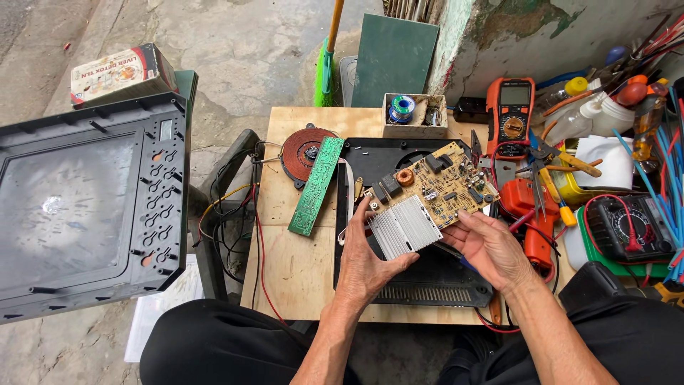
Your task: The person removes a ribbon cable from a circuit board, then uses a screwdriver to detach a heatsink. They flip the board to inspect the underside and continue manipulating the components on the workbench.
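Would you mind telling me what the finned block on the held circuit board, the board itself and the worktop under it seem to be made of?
The finned block looks like bare aluminium: silvery, matt, with parallel ribs. The circuit board, held by the left hand and right hand, appears to be tan laminate, probably phenolic or fibreglass, dull. The worktop seems unfinished plywood: pale with visible grain.

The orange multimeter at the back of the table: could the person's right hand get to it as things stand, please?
Probably not at once. The right hand is gripping the circuit board together with the left hand. It would have to let go first; after that, the orange multimeter lies uncovered just beyond the board.
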